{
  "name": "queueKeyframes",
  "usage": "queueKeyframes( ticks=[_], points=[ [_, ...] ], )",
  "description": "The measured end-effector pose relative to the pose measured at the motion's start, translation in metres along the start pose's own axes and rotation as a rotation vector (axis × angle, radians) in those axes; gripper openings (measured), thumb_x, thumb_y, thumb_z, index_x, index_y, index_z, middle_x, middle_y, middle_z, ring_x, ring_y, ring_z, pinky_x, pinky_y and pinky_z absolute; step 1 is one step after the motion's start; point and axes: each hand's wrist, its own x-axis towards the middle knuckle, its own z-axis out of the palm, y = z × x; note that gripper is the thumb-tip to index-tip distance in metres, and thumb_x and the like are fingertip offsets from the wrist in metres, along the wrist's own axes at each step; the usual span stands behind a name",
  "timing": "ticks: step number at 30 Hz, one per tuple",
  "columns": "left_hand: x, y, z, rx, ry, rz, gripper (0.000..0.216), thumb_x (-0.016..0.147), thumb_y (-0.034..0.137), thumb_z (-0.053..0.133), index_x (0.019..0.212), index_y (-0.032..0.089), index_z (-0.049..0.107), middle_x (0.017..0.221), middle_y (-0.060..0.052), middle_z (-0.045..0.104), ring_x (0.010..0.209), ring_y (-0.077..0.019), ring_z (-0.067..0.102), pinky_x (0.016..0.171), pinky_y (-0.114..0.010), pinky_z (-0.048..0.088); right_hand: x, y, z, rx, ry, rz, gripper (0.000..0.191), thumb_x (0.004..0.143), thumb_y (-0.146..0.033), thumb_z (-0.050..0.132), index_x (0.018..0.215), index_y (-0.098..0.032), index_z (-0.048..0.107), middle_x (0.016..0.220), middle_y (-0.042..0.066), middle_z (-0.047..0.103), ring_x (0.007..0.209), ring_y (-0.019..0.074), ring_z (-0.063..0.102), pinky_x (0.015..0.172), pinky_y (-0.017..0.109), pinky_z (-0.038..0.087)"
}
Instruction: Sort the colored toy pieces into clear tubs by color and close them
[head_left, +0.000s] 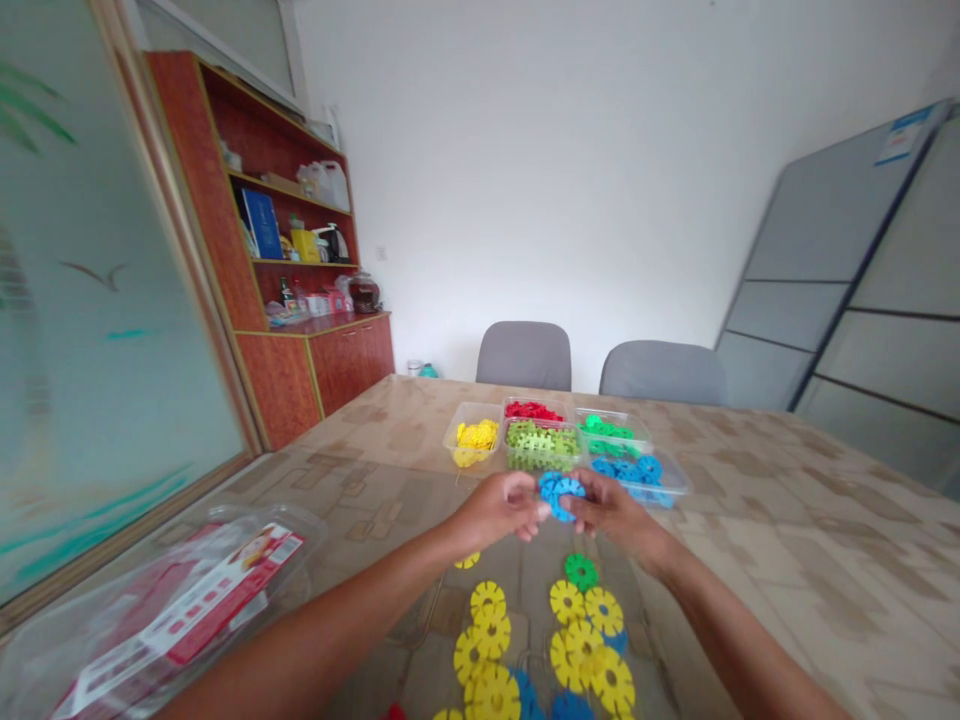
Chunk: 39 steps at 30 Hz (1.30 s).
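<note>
Above the table, a pair of blue notched plastic discs [561, 496], the interlocking snowflake kind, overlap between my two hands. My right hand [604, 512] pinches them from the right with thumb and fingers. On the other side my left hand [510, 508] is closed, its fingertips at the discs' left edge. Below lie yellow discs in a left cluster [492, 632] and a right cluster [583, 640], with blue discs [571, 706] partly under them. A single green disc [581, 572] lies just past the right cluster. My left wrist partly covers another yellow disc [468, 561].
Beyond my hands stand clear tubs of yellow [476, 440], red [532, 411], light green [541, 442], green [611, 432] and blue pieces [628, 470]. Clear packaging with a printed label [187, 610] lies at left. Two grey chairs [523, 355] face the table's far edge.
</note>
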Motion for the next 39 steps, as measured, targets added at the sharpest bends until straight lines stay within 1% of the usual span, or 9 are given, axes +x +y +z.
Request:
queueKeyframes(
  ticks=[6, 11, 14, 19, 21, 25, 30, 34, 39],
  points=[
    [-0.029, 0.004, -0.021, 0.168, -0.054, -0.031, 0.030, 0.082, 0.040, 0.058, 0.095, 0.013, 0.060, 0.079, -0.004, 0.063, 0.065, -0.0129, 0.058, 0.056, -0.023, 0.045, 0.018, 0.014, -0.082, -0.139, 0.401, 0.094, 0.024, 0.068, -0.040, 0.066, 0.077, -0.020, 0.057, 0.056, -0.003, 0.057, 0.051, 0.0145, 0.057, 0.049, 0.026, 0.047],
    [-0.078, 0.017, -0.025, 0.412, -0.038, 0.010, 0.016, 0.083, 0.024, 0.055, 0.092, 0.015, 0.065, 0.087, -0.004, 0.067, 0.077, -0.0150, 0.059, 0.068, -0.024, 0.045, 0.012, 0.019, -0.118, -0.227, 0.492, 0.160, 0.023, 0.067, -0.038, 0.065, 0.079, -0.019, 0.059, 0.064, 0.002, 0.063, 0.056, 0.0185, 0.061, 0.054, 0.032, 0.049],
    [-0.105, 0.028, -0.011, 0.536, -0.125, 0.059, 0.020, 0.083, 0.026, 0.060, 0.101, 0.019, 0.065, 0.096, -0.003, 0.067, 0.086, -0.0173, 0.060, 0.078, -0.026, 0.045, -0.006, 0.011, -0.103, -0.256, 0.382, 0.128, 0.031, 0.066, -0.043, 0.068, 0.085, -0.019, 0.064, 0.067, 0.003, 0.066, 0.059, 0.0187, 0.061, 0.054, 0.030, 0.048],
    [-0.123, 0.027, 0.012, 0.651, -0.378, 0.270, 0.049, 0.080, 0.035, 0.068, 0.124, 0.021, 0.053, 0.127, -0.008, 0.056, 0.116, -0.0235, 0.049, 0.103, -0.031, 0.031, -0.053, -0.005, -0.033, -0.313, -0.245, -0.010, 0.026, 0.081, -0.039, 0.061, 0.100, -0.021, 0.064, 0.088, 0.004, 0.069, 0.075, 0.0185, 0.061, 0.064, 0.028, 0.048],
    [-0.121, 0.021, 0.014, 0.711, -0.385, 0.295, 0.046, 0.079, 0.032, 0.070, 0.121, 0.020, 0.055, 0.124, -0.008, 0.057, 0.115, -0.0235, 0.050, 0.104, -0.032, 0.030, -0.067, -0.005, -0.006, -0.395, -0.355, -0.054, 0.026, 0.077, -0.030, 0.065, 0.102, -0.022, 0.063, 0.094, 0.003, 0.066, 0.076, 0.0175, 0.060, 0.064, 0.027, 0.047],
    [-0.117, 0.015, 0.002, 0.809, -0.331, 0.255, 0.027, 0.080, 0.021, 0.068, 0.106, 0.020, 0.061, 0.109, -0.005, 0.063, 0.107, -0.0210, 0.055, 0.099, -0.030, 0.036, -0.075, 0.001, 0.021, -0.540, -0.358, -0.167, 0.020, 0.074, -0.012, 0.063, 0.092, -0.021, 0.062, 0.086, 0.001, 0.060, 0.075, 0.0152, 0.057, 0.064, 0.025, 0.043],
    [-0.113, 0.011, -0.025, 0.822, -0.135, 0.222, 0.023, 0.089, 0.018, 0.053, 0.110, 0.022, 0.060, 0.118, -0.004, 0.060, 0.112, -0.0190, 0.052, 0.099, -0.030, 0.037, -0.069, 0.000, 0.020, -0.597, -0.250, -0.163, 0.014, 0.083, -0.011, 0.050, 0.087, -0.020, 0.060, 0.082, 0.001, 0.059, 0.069, 0.0143, 0.055, 0.062, 0.025, 0.041],
    [-0.104, -0.003, -0.040, 0.852, 0.007, 0.133, 0.058, 0.077, 0.036, 0.068, 0.130, 0.020, 0.047, 0.137, -0.011, 0.045, 0.126, -0.0258, 0.040, 0.106, -0.038, 0.031, -0.072, -0.003, 0.019, -0.596, -0.289, -0.183, 0.025, 0.083, -0.028, 0.059, 0.107, -0.022, 0.057, 0.103, 0.007, 0.058, 0.095, 0.0221, 0.055, 0.083, 0.033, 0.043],
    [-0.100, -0.010, -0.040, 0.862, -0.085, 0.091, 0.083, 0.061, 0.046, 0.080, 0.132, 0.020, 0.045, 0.136, -0.013, 0.045, 0.126, -0.0310, 0.039, 0.106, -0.042, 0.029, -0.073, 0.005, 0.022, -0.648, -0.338, -0.175, 0.031, 0.074, -0.028, 0.067, 0.102, -0.021, 0.056, 0.105, 0.007, 0.053, 0.101, 0.0240, 0.051, 0.087, 0.034, 0.041]
  ],
)
